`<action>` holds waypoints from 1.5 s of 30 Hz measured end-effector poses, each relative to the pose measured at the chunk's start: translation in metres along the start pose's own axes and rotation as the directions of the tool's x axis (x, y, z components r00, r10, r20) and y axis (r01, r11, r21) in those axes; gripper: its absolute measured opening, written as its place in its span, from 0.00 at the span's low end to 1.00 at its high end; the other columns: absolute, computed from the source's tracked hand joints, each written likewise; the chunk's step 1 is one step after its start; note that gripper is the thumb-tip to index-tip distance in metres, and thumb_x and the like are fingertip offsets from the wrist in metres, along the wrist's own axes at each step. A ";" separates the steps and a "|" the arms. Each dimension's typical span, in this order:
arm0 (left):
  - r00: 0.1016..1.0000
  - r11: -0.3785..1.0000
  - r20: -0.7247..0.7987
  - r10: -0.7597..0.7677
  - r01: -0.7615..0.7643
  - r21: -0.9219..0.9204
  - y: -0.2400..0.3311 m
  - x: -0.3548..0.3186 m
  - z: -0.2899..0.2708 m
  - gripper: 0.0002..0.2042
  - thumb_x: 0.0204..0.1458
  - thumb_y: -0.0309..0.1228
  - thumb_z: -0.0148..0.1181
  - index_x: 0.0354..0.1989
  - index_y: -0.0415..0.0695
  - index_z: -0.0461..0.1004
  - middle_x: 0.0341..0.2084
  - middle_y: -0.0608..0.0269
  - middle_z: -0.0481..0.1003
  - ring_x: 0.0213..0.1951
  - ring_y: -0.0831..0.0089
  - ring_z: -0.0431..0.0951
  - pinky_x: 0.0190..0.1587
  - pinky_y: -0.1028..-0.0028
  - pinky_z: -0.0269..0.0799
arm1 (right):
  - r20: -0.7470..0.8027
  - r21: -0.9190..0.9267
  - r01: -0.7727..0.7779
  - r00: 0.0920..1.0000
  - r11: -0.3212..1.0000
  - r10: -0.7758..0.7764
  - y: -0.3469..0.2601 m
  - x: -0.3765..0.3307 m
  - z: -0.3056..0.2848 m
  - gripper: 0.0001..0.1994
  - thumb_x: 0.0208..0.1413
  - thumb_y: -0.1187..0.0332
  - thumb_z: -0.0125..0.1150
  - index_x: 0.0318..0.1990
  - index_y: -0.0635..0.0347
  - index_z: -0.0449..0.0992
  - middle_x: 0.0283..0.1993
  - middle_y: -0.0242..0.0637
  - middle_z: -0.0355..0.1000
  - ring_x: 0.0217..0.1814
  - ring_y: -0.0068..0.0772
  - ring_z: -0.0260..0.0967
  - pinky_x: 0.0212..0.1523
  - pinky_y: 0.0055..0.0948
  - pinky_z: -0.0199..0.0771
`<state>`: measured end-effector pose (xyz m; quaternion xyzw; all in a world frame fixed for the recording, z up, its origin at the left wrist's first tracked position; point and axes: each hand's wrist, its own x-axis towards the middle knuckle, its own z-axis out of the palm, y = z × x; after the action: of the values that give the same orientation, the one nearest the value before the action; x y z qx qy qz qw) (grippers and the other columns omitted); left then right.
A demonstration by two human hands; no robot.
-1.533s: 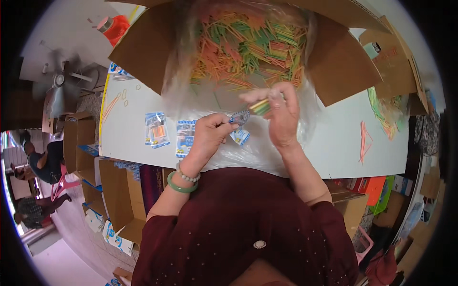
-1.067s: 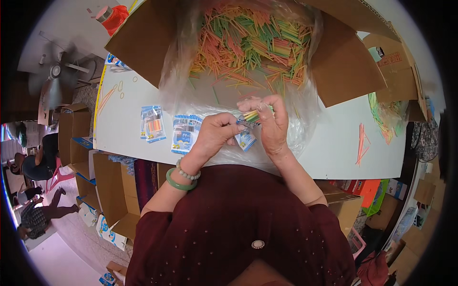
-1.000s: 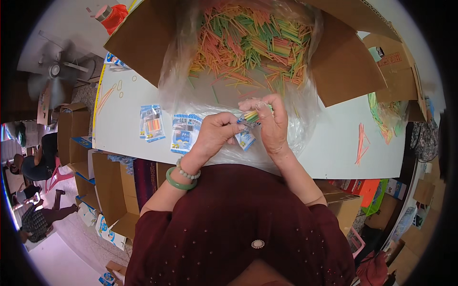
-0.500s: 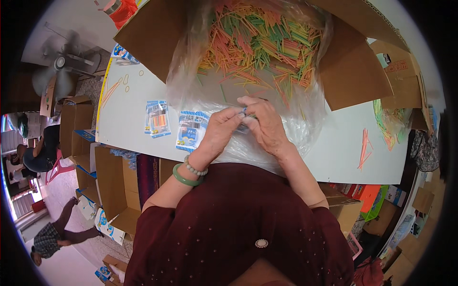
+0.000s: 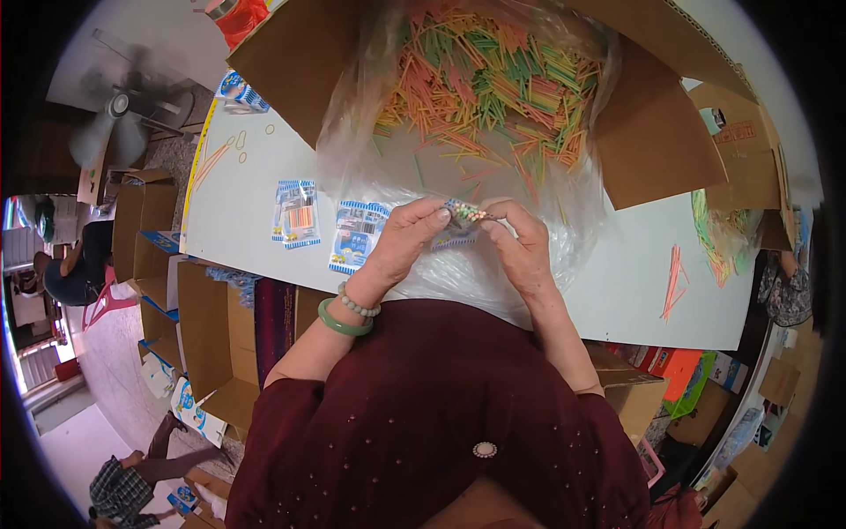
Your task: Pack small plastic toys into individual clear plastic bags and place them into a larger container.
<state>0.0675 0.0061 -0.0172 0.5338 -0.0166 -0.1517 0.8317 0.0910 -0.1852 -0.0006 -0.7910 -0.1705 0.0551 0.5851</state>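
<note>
Both my hands pinch a small clear-and-blue packet (image 5: 462, 215) above the near edge of the plastic liner. The round, multicoloured ends of thin sticks show at its mouth. My left hand (image 5: 407, 236) grips one end, thumb on top. At the other end is my right hand (image 5: 522, 245), its fingers closed on the edge. Beyond them, a heap of pink, green, yellow and orange sticks (image 5: 502, 84) lies in a clear plastic liner (image 5: 568, 212) inside a tipped cardboard box (image 5: 656, 132). Blue-and-white packets (image 5: 356, 240) lie flat left of my left hand, with more packets (image 5: 295, 214) farther left.
Rubber bands (image 5: 242, 141) and loose sticks (image 5: 211, 163) lie at the table's far left. More pink sticks (image 5: 673, 284) rest at the right, near a bag of sticks (image 5: 718, 234). Open cartons (image 5: 211, 344) stand lower left. A fan (image 5: 119, 106) and two people are beyond.
My hands have drawn slightly apart, and the packet has tilted so the stick ends now show. A walking person at the lower left has moved nearer the bottom edge.
</note>
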 end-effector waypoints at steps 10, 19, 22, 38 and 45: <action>0.996 0.994 -0.086 -0.016 0.026 0.110 0.005 0.002 0.012 0.14 0.52 0.25 0.57 0.48 0.36 0.72 0.42 0.62 0.75 0.45 0.77 0.72 0.50 0.76 0.67 | 0.082 0.199 -0.203 0.978 0.959 0.190 0.003 -0.003 -0.004 0.04 0.53 0.74 0.54 0.34 0.64 0.72 0.40 0.31 0.72 0.44 0.21 0.64 0.47 0.21 0.62; 0.975 0.953 -0.069 0.213 -0.191 0.235 -0.011 0.007 0.015 0.08 0.51 0.25 0.59 0.37 0.35 0.76 0.33 0.65 0.74 0.36 0.77 0.73 0.40 0.76 0.69 | 0.133 0.321 -0.241 0.969 0.916 0.209 0.002 -0.007 -0.001 0.08 0.53 0.74 0.56 0.41 0.63 0.73 0.43 0.32 0.71 0.46 0.24 0.66 0.50 0.24 0.64; 0.978 0.976 -0.078 0.196 -0.187 0.108 -0.008 0.000 0.015 0.07 0.49 0.24 0.60 0.37 0.36 0.76 0.32 0.65 0.73 0.36 0.78 0.72 0.39 0.76 0.70 | 0.111 0.267 -0.306 0.952 0.914 0.286 0.011 -0.006 0.007 0.10 0.52 0.70 0.60 0.41 0.64 0.74 0.38 0.29 0.72 0.40 0.21 0.67 0.43 0.22 0.67; 0.855 0.857 -0.299 0.423 -0.271 0.438 0.021 -0.046 -0.026 0.10 0.49 0.33 0.58 0.27 0.36 0.74 0.22 0.60 0.70 0.27 0.72 0.71 0.32 0.73 0.67 | 0.350 0.308 -0.251 0.927 0.918 0.136 -0.004 0.004 0.059 0.07 0.53 0.74 0.58 0.39 0.64 0.74 0.34 0.29 0.71 0.36 0.19 0.66 0.41 0.20 0.67; 0.665 0.517 -0.459 0.589 0.126 0.847 0.032 -0.062 -0.126 0.06 0.47 0.29 0.58 0.24 0.38 0.72 0.22 0.59 0.70 0.30 0.67 0.72 0.33 0.69 0.67 | 0.425 0.147 -0.286 0.883 0.947 0.201 0.008 -0.002 0.053 0.02 0.51 0.77 0.54 0.31 0.64 0.72 0.28 0.27 0.68 0.32 0.18 0.63 0.36 0.18 0.64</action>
<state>0.0401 0.1468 -0.0343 0.8631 0.1544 0.2157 0.4297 0.0755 -0.1401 -0.0245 -0.7127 -0.1799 0.3082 0.6039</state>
